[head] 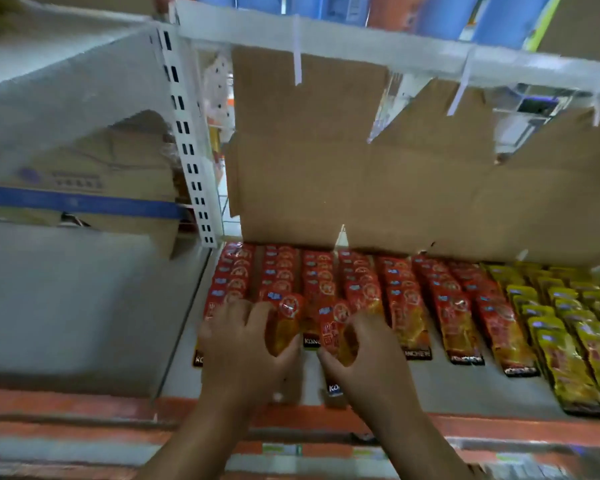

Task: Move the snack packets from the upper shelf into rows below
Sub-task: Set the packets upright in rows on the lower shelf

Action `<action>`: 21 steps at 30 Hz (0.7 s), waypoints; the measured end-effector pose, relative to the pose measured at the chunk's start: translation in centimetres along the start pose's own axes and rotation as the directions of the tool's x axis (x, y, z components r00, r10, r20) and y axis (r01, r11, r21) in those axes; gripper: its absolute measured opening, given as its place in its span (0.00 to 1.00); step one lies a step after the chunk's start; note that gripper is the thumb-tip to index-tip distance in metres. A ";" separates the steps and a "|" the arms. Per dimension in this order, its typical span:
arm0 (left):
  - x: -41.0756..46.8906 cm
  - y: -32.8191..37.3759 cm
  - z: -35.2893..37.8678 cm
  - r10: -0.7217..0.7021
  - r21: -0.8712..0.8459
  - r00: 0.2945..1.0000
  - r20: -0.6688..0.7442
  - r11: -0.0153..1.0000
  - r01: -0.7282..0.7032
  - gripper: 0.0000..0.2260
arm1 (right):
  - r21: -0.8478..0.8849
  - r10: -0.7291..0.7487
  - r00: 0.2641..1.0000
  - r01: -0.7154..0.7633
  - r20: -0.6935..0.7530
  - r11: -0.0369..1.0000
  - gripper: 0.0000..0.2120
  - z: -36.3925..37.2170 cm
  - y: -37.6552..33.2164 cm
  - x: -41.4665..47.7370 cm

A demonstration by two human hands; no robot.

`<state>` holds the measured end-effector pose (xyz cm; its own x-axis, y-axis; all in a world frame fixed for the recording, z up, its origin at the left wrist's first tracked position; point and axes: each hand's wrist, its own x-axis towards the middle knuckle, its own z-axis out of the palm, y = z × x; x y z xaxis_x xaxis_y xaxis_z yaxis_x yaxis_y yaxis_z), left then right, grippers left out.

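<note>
On the lower shelf [430, 386], red snack packets [407, 306] lie overlapped in rows so every label shows. The left hand [243, 344] and right hand [371, 351] each curl their fingers [257, 315] round a front packet [286, 329], likely to seat it squarely in line.

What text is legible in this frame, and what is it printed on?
"KO", cut off: black band of the packet the right hand grips.
"KON", cut off: band of the red packet left of it.
"KO", cut off: leftmost packet.
Too blurred: other bands, carton print, shelf-edge tags.
</note>
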<state>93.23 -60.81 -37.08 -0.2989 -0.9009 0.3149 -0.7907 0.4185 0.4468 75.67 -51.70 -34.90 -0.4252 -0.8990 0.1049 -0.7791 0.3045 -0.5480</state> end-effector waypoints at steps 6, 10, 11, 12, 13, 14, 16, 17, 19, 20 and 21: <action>-0.9 1.1 3.0 -0.128 0.166 0.989 -0.077 0.976 0.140 0.25 | -0.023 -0.109 0.991 0.111 0.078 0.994 0.22 0.7 3.3 1.6; -0.1 1.6 3.8 -0.170 0.216 0.978 -0.116 0.957 0.192 0.28 | -0.017 -0.145 0.986 0.147 0.081 0.989 0.24 0.9 4.7 2.4; 0.0 1.6 3.9 -0.178 0.229 0.977 -0.119 0.952 0.202 0.29 | -0.013 -0.156 0.985 0.158 0.074 0.987 0.25 0.9 4.9 2.7; 0.0 1.6 3.9 -0.186 0.242 0.975 -0.117 0.947 0.210 0.29 | -0.009 -0.164 0.984 0.165 0.069 0.986 0.25 0.9 5.0 2.9; 0.0 1.5 4.0 -0.194 0.253 0.975 -0.111 0.943 0.216 0.29 | -0.001 -0.170 0.983 0.171 0.067 0.985 0.24 0.9 5.2 2.9; 0.0 1.5 4.0 -0.201 0.260 0.974 -0.106 0.939 0.223 0.29 | 0.010 -0.175 0.983 0.174 0.064 0.985 0.23 0.9 5.3 2.9; 0.0 1.4 4.0 -0.210 0.272 0.972 -0.102 0.934 0.230 0.28 | 0.023 -0.182 0.982 0.181 0.052 0.983 0.22 0.9 5.4 2.8; 0.0 1.4 4.0 -0.211 0.275 0.972 -0.100 0.933 0.231 0.28 | 0.025 -0.182 0.982 0.181 0.051 0.983 0.22 0.9 5.4 2.7; 0.1 1.4 4.1 -0.215 0.269 0.972 -0.095 0.934 0.233 0.29 | 0.027 -0.178 0.983 0.177 0.055 0.984 0.22 1.0 5.5 2.7; 0.2 1.4 4.1 -0.219 0.266 0.971 -0.092 0.935 0.236 0.30 | 0.027 -0.181 0.982 0.180 0.051 0.983 0.22 1.1 5.6 2.7; 0.1 1.4 4.2 -0.221 0.266 0.971 -0.090 0.934 0.237 0.30 | 0.026 -0.183 0.982 0.182 0.048 0.983 0.22 1.1 5.6 2.7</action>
<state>89.88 -60.84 -39.93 -0.0673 -0.9570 0.2822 -0.9518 0.1464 0.2695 70.63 -52.76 -38.61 -0.2527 -0.9536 0.1634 -0.8310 0.1275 -0.5414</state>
